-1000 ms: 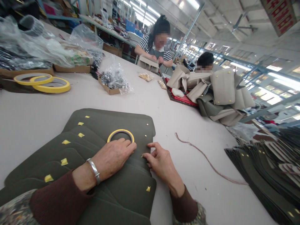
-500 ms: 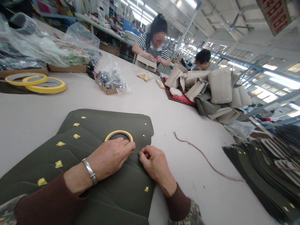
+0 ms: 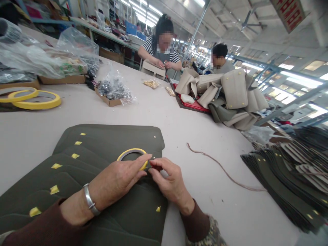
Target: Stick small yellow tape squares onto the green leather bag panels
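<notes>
Dark olive panels [image 3: 107, 140] lie overlapped on the table in front of me, with small yellow tape pieces [image 3: 75, 155] stuck on them. My left hand [image 3: 120, 179], a silver bangle on its wrist, grips a roll of yellow masking tape [image 3: 133, 150] above the top panel. Its fingers hide the roll's lower part. Close to the roll's right edge, my right hand [image 3: 169, 179] is closed in a pinch, thumb against forefinger. Whatever lies between those fingertips is too small to make out. A metal stud [image 3: 154, 137] shows near the panel's right edge.
More tape rolls [image 3: 48, 99] lie at the left, near plastic bags [image 3: 48, 58]. A small carton of bagged hardware [image 3: 112, 101] stands mid-table. Beige bag pieces [image 3: 234, 89] are heaped back right. A cord [image 3: 222, 171] and stacked dark strips [image 3: 276, 181] lie right. Two people sit across.
My left hand has turned, its fingers now straighter and its thumb showing below. Both hands have come together, the right pinch now meeting the roll's edge. The camera view has shifted slightly.
</notes>
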Available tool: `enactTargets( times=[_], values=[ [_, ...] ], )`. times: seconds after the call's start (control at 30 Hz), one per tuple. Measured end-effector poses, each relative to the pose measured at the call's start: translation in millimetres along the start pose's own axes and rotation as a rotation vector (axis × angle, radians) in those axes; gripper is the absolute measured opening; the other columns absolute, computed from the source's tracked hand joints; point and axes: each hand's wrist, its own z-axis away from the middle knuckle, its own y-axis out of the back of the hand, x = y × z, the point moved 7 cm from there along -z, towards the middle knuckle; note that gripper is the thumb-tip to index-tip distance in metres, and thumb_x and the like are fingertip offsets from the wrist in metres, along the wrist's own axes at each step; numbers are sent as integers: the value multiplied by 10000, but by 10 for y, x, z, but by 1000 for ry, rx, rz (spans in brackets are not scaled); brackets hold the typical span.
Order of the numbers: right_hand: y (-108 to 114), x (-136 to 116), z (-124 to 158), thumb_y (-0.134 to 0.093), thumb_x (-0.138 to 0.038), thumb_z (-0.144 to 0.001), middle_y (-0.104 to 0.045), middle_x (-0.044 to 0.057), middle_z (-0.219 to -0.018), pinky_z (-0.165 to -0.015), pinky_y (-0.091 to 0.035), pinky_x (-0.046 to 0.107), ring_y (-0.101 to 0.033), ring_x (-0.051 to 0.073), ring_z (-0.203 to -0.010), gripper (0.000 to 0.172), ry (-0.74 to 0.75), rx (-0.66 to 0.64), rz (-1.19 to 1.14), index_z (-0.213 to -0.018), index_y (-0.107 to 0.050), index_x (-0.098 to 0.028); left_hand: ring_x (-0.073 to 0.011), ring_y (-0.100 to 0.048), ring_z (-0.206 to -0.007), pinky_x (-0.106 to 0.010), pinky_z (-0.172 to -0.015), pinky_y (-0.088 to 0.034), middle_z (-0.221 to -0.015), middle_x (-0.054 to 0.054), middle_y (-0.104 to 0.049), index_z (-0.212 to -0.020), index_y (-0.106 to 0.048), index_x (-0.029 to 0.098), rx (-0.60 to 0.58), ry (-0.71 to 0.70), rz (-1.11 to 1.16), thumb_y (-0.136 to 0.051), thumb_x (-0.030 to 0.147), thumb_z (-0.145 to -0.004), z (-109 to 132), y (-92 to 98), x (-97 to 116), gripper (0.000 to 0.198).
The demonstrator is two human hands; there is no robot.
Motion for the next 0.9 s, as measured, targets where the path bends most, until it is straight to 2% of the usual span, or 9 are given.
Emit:
enactTargets(
  times=[0.13,0.27,0.43,0.5,0.63,0.7,0.77,0.9],
  values=[
    [-60,-94,21,-565,-131,-878,-697,55,-823,-719,-510,264,-635,150,-761,118,139,7,73,-904,-670,-179,-154,-731,-902,-215,-778,-566,-1082,-66,-749,-1292,-454,173,2,-20,0,-385,280,-1000,-5,-30,76,319],
    [-66,-120,29,-543,-112,-837,-649,15,-677,-597,-465,233,-586,124,-603,131,201,74,192,-793,-643,-184,-154,-723,-868,-224,-715,-558,-1045,-55,-738,-1187,-496,186,-44,4,36,-385,221,-989,-8,-71,65,230],
    [-68,-158,51,-532,-132,-808,-627,6,-626,-558,-448,229,-565,118,-550,141,207,155,256,-746,-650,-177,-152,-659,-655,-249,-582,-501,-778,0,-659,-901,-559,207,-75,41,10,-381,209,-980,-11,-113,-3,194],
    [-67,-87,34,-553,-149,-784,-641,5,-629,-555,-457,225,-571,114,-544,126,74,160,182,-722,-659,-176,-147,-621,-609,-249,-552,-469,-723,10,-611,-842,-552,208,-49,48,-12,-385,186,-969,-14,-108,8,211],
    [-53,295,10,-599,-213,-731,-615,-24,-559,-468,-455,205,-553,101,-465,78,-411,175,-172,-691,-647,-167,-135,-573,-590,-247,-546,-437,-694,24,-571,-820,-546,208,34,4,0,-413,137,-945,-7,-73,149,196],
    [-16,491,20,-642,-275,-697,-587,-38,-512,-427,-461,203,-538,98,-426,117,-600,211,-319,-684,-640,-159,-144,-562,-598,-259,-548,-433,-702,24,-571,-823,-552,211,10,-13,-37,-449,128,-933,-14,-84,200,172],
    [17,635,23,-699,-336,-659,-589,-34,-502,-418,-476,204,-537,94,-413,197,-701,211,-401,-681,-650,-146,-171,-582,-666,-279,-576,-449,-757,6,-602,-856,-573,209,-69,22,-142,-491,117,-915,-38,-109,168,137],
    [5,759,31,-760,-404,-643,-637,-3,-549,-439,-482,191,-563,85,-428,301,-741,120,-458,-730,-691,-124,-236,-596,-841,-352,-693,-506,-902,-42,-652,-930,-612,198,-274,129,-288,-519,92,-895,-80,-134,7,145]
  ],
)
